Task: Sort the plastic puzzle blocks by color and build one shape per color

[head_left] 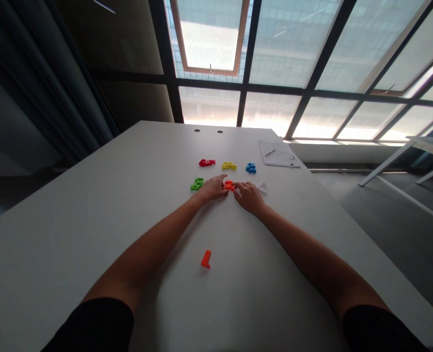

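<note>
A small cluster of orange plastic pieces point(229, 185) lies on the white table between my two hands. My left hand point(213, 188) is at its left side, fingers stretched and apart, touching or nearly touching it. From the right, my right hand point(248, 196) rests low on the table with its fingertips at the cluster's edge, fingers spread. Neither hand is visibly gripping a piece. Just left of my left hand sits a green group of pieces point(197, 184). Partly behind my right hand are white pieces point(263, 187). Nearer to me lies a single L-shaped orange piece point(205, 259).
Farther back on the table point(128, 195) sit red pieces point(206, 163), yellow pieces point(229, 166) and blue pieces point(250, 168) in a row. Paper sheets point(275, 153) with pens lie near the right edge. Two round holes are at the far end, before large windows.
</note>
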A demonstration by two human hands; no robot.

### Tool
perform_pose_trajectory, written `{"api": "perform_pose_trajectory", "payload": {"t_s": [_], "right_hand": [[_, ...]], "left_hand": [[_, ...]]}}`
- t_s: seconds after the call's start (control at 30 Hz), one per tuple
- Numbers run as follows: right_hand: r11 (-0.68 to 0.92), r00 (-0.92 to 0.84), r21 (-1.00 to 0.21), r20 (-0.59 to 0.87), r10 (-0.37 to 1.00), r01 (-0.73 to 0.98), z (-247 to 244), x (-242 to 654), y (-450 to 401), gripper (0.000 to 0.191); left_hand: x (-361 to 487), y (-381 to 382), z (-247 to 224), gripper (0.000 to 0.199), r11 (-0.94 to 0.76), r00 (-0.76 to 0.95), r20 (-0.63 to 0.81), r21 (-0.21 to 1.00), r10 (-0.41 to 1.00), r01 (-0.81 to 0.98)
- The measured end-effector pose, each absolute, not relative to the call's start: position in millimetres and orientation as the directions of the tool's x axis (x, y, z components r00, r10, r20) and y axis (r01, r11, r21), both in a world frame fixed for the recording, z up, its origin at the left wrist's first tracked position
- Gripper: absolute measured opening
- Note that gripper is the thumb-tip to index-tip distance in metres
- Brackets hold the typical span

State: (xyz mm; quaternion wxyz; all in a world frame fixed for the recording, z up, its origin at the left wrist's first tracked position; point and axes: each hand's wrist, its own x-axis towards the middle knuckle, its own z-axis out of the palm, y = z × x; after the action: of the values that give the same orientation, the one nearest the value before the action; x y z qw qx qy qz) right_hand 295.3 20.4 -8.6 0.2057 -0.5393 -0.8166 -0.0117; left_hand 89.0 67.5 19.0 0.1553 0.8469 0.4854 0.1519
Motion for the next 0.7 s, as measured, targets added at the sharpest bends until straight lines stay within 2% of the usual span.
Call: {"api": "perform_pose_trajectory", "payload": {"t_s": [0.1, 0.17, 0.3, 0.47, 0.57, 0.7], "right_hand": [[0.457, -0.355, -0.220, 0.381, 0.853, 0.862, -6.3, 294.7, 14.3, 0.033], [0.570, -0.458, -0.228, 0.399, 0.794, 0.789, -2.5, 291.1, 6.6, 0.029], [0.822, -0.737, -0.330, 0.372, 0.564, 0.463, 10.7, 272.0, -18.6, 0.021], [0.832, -0.909, -0.547, 0.295, 0.293, 0.090, 26.7, 239.0, -59.4, 0.020], [0.825, -0.941, -0.563, 0.255, 0.221, 0.041, 27.1, 227.3, -74.0, 0.018], [0.853, -0.914, -0.498, 0.256, 0.314, 0.153, 22.0, 228.4, -66.9, 0.015]], "left_hand": [[71.4, 45.1, 13.5, 0.064, -0.504, 0.491, 0.153, 0.441, 0.858, 0.742], [53.3, 25.3, 9.2, 0.055, -0.532, 0.513, 0.178, 0.452, 0.840, 0.716], [14.2, -11.6, 6.5, 0.038, -0.608, 0.594, 0.175, 0.397, 0.785, 0.687], [-6.4, -30.4, 9.9, 0.031, -0.534, 0.527, 0.136, 0.394, 0.839, 0.748], [-2.9, -31.7, 10.7, 0.029, -0.508, 0.497, 0.133, 0.375, 0.857, 0.775], [0.1, -31.5, 9.7, 0.027, -0.478, 0.462, 0.141, 0.393, 0.875, 0.786]]}}
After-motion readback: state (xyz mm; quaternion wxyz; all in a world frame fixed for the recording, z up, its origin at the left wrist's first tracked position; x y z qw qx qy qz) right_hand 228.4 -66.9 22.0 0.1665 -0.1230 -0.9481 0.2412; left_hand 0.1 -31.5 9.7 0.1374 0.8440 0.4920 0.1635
